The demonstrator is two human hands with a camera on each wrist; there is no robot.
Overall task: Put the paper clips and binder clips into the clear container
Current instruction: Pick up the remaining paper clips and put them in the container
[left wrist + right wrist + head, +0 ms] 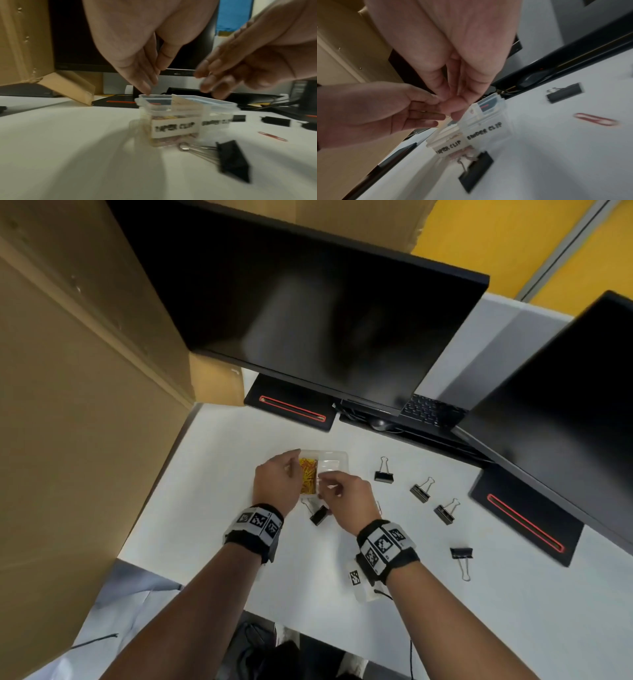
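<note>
The clear two-part container (334, 454) stands on the white table; its left part holds coloured paper clips (307, 475) and its right part looks empty. Labels on its front wall (175, 127) read "paper clip" and "binder clip". My left hand (277, 477) hangs over the left part, fingers straight, with fingertips (145, 88) at the rim. My right hand (327, 484) pinches a small pale paper clip at its fingertips (454, 112) above the container (488, 121). A black binder clip (319, 515) lies just in front of it. A red paper clip (272, 136) lies to the right.
Several more black binder clips (421, 491) lie spread over the table to the right. A large cardboard box (68, 405) walls off the left side. Two dark monitors (308, 313) with black stands (291, 409) and a keyboard (428, 409) fill the back and right.
</note>
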